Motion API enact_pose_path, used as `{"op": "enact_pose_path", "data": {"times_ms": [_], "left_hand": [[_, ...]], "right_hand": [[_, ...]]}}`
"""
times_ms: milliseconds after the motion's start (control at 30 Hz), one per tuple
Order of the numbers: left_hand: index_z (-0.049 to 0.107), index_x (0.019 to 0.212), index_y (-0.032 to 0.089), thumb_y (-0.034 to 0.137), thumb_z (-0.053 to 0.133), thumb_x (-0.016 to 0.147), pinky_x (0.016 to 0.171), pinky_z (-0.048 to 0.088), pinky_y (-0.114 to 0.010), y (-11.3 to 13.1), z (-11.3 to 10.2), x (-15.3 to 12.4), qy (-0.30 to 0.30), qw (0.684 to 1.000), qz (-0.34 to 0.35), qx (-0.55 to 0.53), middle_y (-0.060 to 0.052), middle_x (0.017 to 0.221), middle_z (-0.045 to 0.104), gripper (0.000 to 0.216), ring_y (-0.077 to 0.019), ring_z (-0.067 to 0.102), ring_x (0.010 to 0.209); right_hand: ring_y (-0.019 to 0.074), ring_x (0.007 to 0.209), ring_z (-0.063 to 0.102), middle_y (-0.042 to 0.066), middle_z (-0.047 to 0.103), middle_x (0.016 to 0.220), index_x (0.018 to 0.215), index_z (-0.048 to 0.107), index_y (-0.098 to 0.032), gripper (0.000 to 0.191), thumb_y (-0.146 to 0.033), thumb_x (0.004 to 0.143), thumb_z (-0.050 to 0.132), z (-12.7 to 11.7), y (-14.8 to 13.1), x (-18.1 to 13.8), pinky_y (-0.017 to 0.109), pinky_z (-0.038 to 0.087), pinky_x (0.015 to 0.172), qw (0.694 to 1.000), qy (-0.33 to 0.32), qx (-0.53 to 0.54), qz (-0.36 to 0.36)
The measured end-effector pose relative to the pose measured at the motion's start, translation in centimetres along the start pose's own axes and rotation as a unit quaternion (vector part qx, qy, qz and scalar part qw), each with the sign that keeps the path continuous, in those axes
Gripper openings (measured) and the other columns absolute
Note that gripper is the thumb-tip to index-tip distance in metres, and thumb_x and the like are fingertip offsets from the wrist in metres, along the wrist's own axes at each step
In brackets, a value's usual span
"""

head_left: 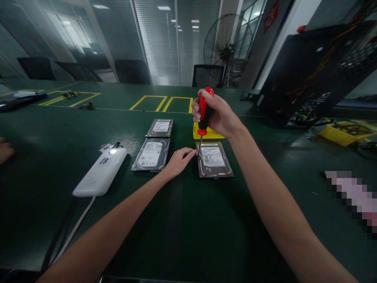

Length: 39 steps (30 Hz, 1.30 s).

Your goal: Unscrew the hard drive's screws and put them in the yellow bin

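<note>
My right hand [219, 116] is wrapped round a red and black screwdriver [204, 112], held upright with its tip on the near left corner of a hard drive [214, 160] lying flat on the green table. My left hand [179, 161] rests beside that drive's left edge, fingers curled and fingertips touching it next to the screwdriver tip. I cannot make out whether those fingers pinch anything. Two more hard drives lie to the left, one near [151, 154] and one farther back [160, 128].
A white power bank [100, 177] marked 18 with a cable lies left. A yellow tray [208, 133] sits behind the drive. An open black computer case [312, 74] stands at right, a floor fan [225, 51] behind. Another person's hand [4, 149] is at the left edge.
</note>
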<state>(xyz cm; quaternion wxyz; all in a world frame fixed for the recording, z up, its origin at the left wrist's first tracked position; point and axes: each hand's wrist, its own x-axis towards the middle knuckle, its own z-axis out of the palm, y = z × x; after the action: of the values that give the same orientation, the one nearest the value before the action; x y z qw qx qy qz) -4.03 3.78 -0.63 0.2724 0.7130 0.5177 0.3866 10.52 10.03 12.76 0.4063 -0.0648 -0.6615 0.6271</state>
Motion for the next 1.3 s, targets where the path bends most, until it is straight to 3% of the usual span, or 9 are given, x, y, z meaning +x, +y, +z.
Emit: {"op": "enact_pose_path", "data": {"times_ms": [133,333,467,600,767,900,1133,1300], "left_hand": [[0.069,0.094,0.016,0.035,0.043,0.094,0.080,0.046,-0.029,-0.05,0.01,0.02,0.000,1.000,-0.003,-0.004,-0.005,0.096,0.068,0.032,-0.0192,0.061,0.090],[0.068,0.091,0.015,0.033,0.044,0.093,0.080,0.045,-0.029,0.04,0.03,0.04,0.002,1.000,-0.002,-0.002,-0.005,0.093,0.068,0.031,-0.0193,0.061,0.088],[0.069,0.091,0.015,0.032,0.043,0.093,0.078,0.044,-0.029,0.20,0.04,0.04,0.003,1.000,0.000,-0.001,-0.005,0.092,0.067,0.030,-0.0192,0.060,0.087],[0.068,0.088,0.014,0.031,0.044,0.093,0.077,0.043,-0.029,0.32,0.02,-0.01,0.005,1.000,-0.002,0.004,-0.006,0.091,0.067,0.030,-0.0195,0.060,0.086],[0.068,0.090,0.015,0.030,0.044,0.093,0.078,0.043,-0.029,0.24,-0.03,-0.04,0.005,1.000,0.000,0.005,-0.005,0.093,0.067,0.028,-0.0190,0.060,0.086],[0.068,0.092,0.015,0.031,0.043,0.093,0.078,0.043,-0.029,0.06,-0.03,0.01,0.001,1.000,0.001,0.005,-0.005,0.094,0.067,0.029,-0.0189,0.060,0.086],[0.068,0.092,0.015,0.033,0.043,0.094,0.078,0.044,-0.029,-0.11,0.05,0.06,0.001,1.000,-0.002,0.002,-0.005,0.094,0.067,0.030,-0.0193,0.060,0.088],[0.068,0.090,0.015,0.031,0.044,0.093,0.079,0.043,-0.029,0.03,0.04,0.08,0.004,1.000,-0.001,0.004,-0.005,0.093,0.068,0.029,-0.0192,0.060,0.088]], "right_hand": [[0.0081,0.068,0.052,0.000,0.054,0.084,0.089,0.053,-0.021,0.035,-0.051,0.074,0.064,-0.02,-0.03,-0.07,0.023,0.046,0.064,1.000,0.017,-0.009,0.004],[0.0086,0.065,0.052,-0.001,0.051,0.074,0.095,0.054,-0.018,0.044,-0.060,0.083,0.047,0.10,-0.35,0.03,0.023,0.047,0.063,0.999,-0.032,0.038,0.010],[0.0067,0.056,0.046,-0.005,0.046,0.067,0.091,0.048,-0.021,0.036,-0.053,0.079,0.058,0.48,-0.27,-0.07,0.021,0.042,0.053,0.999,-0.028,0.045,-0.001],[0.0052,0.057,0.047,-0.003,0.049,0.075,0.083,0.047,-0.020,0.031,-0.043,0.076,0.066,0.46,-0.09,-0.10,0.021,0.043,0.055,0.998,-0.041,0.041,-0.010],[0.0081,0.064,0.051,-0.001,0.049,0.079,0.088,0.052,-0.018,0.034,-0.052,0.083,0.053,-0.06,-0.05,0.20,0.024,0.046,0.063,0.998,-0.041,0.044,0.008],[0.0084,0.062,0.049,-0.001,0.047,0.073,0.091,0.051,-0.018,0.038,-0.055,0.087,0.044,-0.09,0.07,0.43,0.023,0.044,0.061,0.998,-0.045,0.047,0.008],[0.0047,0.055,0.044,-0.004,0.048,0.072,0.085,0.044,-0.020,0.028,-0.040,0.080,0.063,0.49,0.26,0.08,0.020,0.039,0.052,0.995,-0.076,0.052,-0.030],[0.0051,0.062,0.051,-0.001,0.051,0.080,0.089,0.048,-0.018,0.026,-0.042,0.083,0.059,0.02,-0.02,-0.15,0.021,0.043,0.059,0.991,-0.119,0.062,-0.018]]}}
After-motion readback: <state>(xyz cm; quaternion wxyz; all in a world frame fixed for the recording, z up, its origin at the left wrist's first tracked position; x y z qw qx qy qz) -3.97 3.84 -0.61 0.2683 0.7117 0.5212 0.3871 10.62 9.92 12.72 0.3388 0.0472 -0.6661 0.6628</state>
